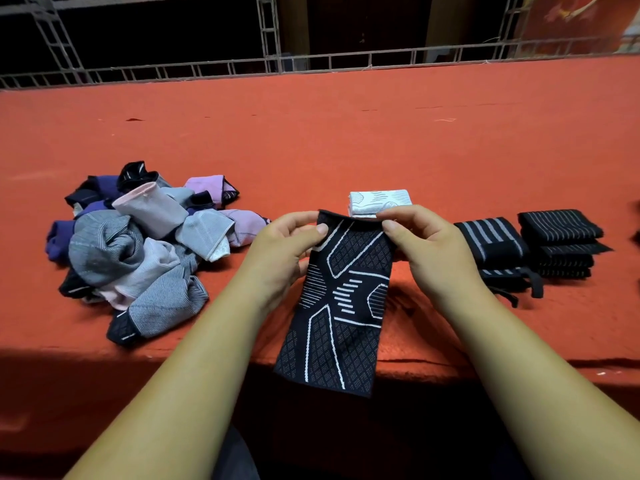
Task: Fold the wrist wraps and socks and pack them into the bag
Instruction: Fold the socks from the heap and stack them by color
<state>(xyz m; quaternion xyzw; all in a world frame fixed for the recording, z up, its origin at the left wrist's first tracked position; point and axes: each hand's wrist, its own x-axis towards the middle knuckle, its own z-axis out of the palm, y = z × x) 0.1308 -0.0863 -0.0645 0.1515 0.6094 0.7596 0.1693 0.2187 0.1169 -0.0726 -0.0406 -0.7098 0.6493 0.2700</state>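
A black wrist wrap with white line patterns (341, 306) hangs flat from its top edge over the table's front edge. My left hand (287, 247) pinches its top left corner and my right hand (426, 244) pinches its top right corner. Just behind it lies a folded white wrap (379, 200). To the right sit a folded black wrap with grey stripes (491, 244) and a stack of folded black striped wraps (561, 242). A loose pile of grey, pink and purple socks (145, 251) lies at the left. No bag is in view.
The table is covered in red cloth (346, 133), with its front edge close to my body. A metal truss frame (270, 36) runs along the far edge. A dark object shows at the far right edge.
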